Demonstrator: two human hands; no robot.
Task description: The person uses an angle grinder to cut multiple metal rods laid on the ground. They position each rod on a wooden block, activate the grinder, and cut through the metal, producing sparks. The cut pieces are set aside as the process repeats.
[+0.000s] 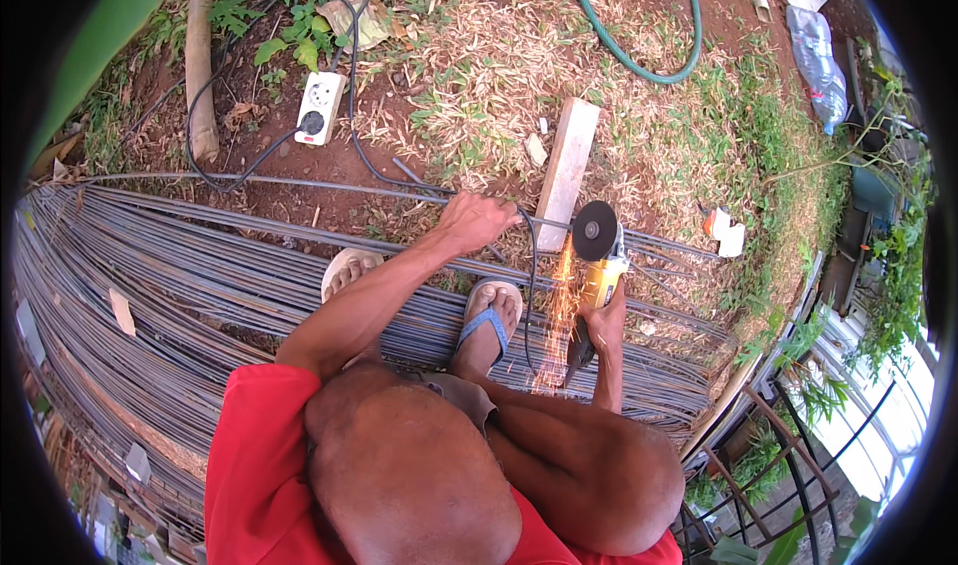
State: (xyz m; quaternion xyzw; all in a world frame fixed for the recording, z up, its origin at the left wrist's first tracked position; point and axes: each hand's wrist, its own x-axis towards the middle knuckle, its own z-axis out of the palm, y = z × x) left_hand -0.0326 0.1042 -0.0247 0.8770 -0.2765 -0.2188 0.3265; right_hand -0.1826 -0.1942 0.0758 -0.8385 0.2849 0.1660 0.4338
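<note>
My left hand (479,221) is closed around a thin steel rod (551,223) and holds it across the end of a wooden block (569,171). In my right hand (603,323) is a yellow and black angle grinder (600,281). Its dark cutting disc (595,230) meets the rod just right of the block. Orange sparks (561,315) stream from there toward me, past my right foot. A black power cord (532,295) runs by my left hand and down beside the sparks. My feet, in sandals (489,317), rest on a bundle of rods.
Many long steel rods (170,256) spread beneath me from left to right. A white power strip (320,108) with a plugged-in cord lies ahead on the left. Farther off are a green hose (639,67) and a plastic bottle (820,71). A metal frame (778,455) stands at lower right.
</note>
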